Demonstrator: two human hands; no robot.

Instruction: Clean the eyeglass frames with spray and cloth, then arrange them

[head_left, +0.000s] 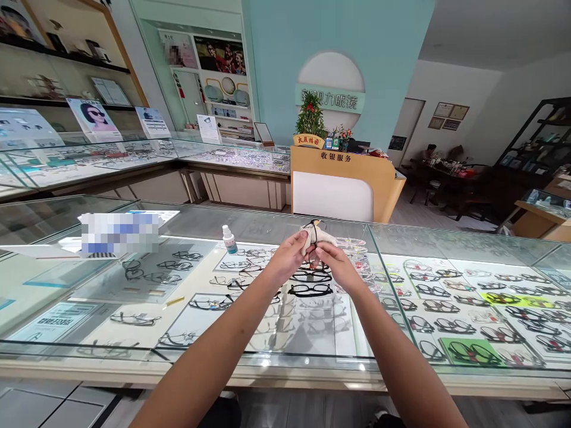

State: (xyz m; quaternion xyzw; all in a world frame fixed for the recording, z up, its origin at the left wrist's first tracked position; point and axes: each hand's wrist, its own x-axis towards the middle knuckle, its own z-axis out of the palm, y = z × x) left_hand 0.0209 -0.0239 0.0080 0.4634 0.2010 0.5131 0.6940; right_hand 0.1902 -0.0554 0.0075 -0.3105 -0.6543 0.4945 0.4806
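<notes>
Over the glass counter, both my hands meet around a pair of dark-framed eyeglasses (pixel 314 229) and a pale cloth (pixel 326 236). My left hand (pixel 288 254) is closed, with the cloth and the glasses at its fingertips. My right hand (pixel 335 263) pinches the lower part of the same glasses, where a lens shows between the fingers. The cloth drapes around the upper part of the frame. A small white spray bottle (pixel 229 241) stands upright on the glass to the left of my hands. Black eyeglass frames (pixel 311 290) lie in the case beneath.
The glass display counter (pixel 285 356) spans my front, with rows of eyeglasses (pixel 439 306) inside at right. A white box (pixel 120 233) sits on top at left. Beyond stands a wooden cashier desk (pixel 341 163) with a plant (pixel 310 116). Another person (pixel 429 151) sits at the far right.
</notes>
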